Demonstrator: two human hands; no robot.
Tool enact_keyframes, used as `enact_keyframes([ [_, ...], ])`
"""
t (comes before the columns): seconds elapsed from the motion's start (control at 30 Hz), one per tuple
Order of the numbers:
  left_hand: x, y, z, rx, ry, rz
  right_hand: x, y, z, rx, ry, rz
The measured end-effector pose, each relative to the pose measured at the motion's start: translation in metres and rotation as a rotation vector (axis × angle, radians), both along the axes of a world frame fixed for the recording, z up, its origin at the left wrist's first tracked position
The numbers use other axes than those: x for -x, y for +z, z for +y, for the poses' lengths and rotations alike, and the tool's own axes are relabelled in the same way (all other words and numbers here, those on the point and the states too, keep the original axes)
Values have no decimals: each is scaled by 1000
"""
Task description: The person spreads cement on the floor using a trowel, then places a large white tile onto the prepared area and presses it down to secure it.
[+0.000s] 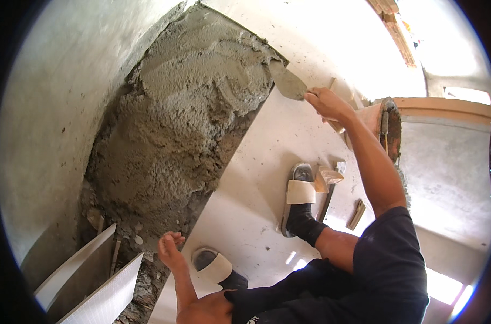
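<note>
My right hand (327,105) is closed around the handle of a trowel (289,83). The blade's tip meets the far right edge of a bed of wet grey mortar (175,124), spread unevenly along the wall. Low and left of centre, my left hand (171,248) hangs beside the mortar's near edge, its fingers loosely bent with nothing in them. Big pale floor tiles (256,156) border the mortar on the right, and my sandalled feet rest on them.
Two tiles (105,294) stand on edge at the lower left, near rubble. A mortar-stained bucket (390,129) lies beyond my right forearm. By my right foot are a dark straight bar (327,202) and a small wooden block (356,214). A plastered wall (56,108) rises on the left.
</note>
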State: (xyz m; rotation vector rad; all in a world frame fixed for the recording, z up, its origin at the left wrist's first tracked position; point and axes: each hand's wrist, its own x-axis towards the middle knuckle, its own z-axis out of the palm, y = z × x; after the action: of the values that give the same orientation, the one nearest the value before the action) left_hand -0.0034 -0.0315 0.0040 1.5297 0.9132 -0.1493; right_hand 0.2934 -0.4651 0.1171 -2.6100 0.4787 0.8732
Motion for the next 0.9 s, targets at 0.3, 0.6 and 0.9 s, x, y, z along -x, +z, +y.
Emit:
enact_keyframes([
  [0.3, -2, -2, -1, 25, -24, -5, 18, -29, 9, -561, -690, -222],
  [0.6, 6, -6, 5, 7, -9, 17, -3, -98, 72, -510, -569, -347],
  [0.9, 6, -8, 5, 20, -6, 17, 34, -56, 80, -531, -645, -228],
])
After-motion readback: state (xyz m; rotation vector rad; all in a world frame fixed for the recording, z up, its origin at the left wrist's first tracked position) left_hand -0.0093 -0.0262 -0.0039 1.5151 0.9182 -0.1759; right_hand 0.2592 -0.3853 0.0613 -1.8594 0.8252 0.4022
